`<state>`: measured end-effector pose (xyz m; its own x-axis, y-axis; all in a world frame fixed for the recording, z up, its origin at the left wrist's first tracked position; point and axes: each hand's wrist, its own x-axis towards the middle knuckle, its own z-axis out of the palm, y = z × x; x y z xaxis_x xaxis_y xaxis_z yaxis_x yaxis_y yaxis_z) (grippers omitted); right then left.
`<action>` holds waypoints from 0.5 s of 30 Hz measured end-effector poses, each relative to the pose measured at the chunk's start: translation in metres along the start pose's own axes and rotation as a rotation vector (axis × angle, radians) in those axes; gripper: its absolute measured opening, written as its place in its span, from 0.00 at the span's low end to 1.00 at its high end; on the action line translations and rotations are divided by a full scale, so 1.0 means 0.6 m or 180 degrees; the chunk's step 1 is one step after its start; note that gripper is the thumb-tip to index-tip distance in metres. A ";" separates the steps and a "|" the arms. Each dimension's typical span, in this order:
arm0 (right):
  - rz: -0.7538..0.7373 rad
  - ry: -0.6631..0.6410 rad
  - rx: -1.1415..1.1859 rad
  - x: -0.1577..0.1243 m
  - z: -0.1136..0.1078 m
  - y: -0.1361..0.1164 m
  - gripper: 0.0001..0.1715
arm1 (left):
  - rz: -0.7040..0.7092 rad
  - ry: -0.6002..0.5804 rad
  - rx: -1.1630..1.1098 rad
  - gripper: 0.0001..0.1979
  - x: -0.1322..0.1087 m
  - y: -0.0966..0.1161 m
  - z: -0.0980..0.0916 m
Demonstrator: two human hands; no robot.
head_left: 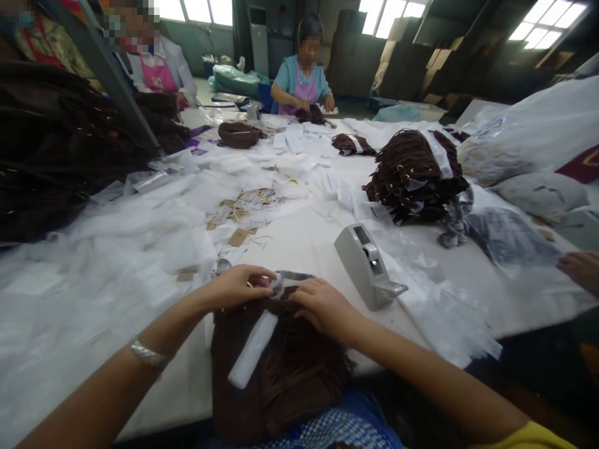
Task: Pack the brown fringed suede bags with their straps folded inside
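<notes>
Brown bag (pixel 287 368): under both your hands, at the table's (pixel 304 240) near edge.
Left hand (pixel 239 287): your fingers pinch clear plastic (pixel 277 285) at its top.
Right hand (pixel 328 308): your fingers curl over its top; grip can't be told.

Head-worn, the one view looks forward and down from close above the worktable (pixel 299 240) toward windows (pixel 395 17).

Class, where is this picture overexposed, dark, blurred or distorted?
Head view: windows glare white, the right-hand one slanting, perhaps from lens distortion; head view: the brown pile at left sinks into shadow; head view: white packets at lower left look smeared; head view: left hand and right hand are softly readable.
</notes>
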<state>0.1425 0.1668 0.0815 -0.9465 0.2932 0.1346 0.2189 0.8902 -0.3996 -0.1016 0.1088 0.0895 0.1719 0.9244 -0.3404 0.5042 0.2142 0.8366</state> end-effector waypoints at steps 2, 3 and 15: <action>-0.0309 0.0436 -0.0055 -0.006 0.006 -0.006 0.10 | -0.0110 -0.0295 -0.0301 0.25 0.005 0.007 -0.003; -0.0494 0.0697 -0.0086 -0.007 0.005 -0.009 0.10 | -0.0156 -0.0465 -0.0466 0.25 0.009 0.012 -0.004; -0.1660 0.1422 -0.0405 -0.029 -0.046 -0.067 0.06 | -0.0569 -0.2844 -0.0377 0.10 0.025 0.055 0.020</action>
<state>0.1570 0.1356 0.1199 -0.7534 -0.0926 0.6510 -0.1858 0.9797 -0.0758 -0.0720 0.1260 0.1068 0.7148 0.2974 -0.6330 0.5048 0.4070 0.7613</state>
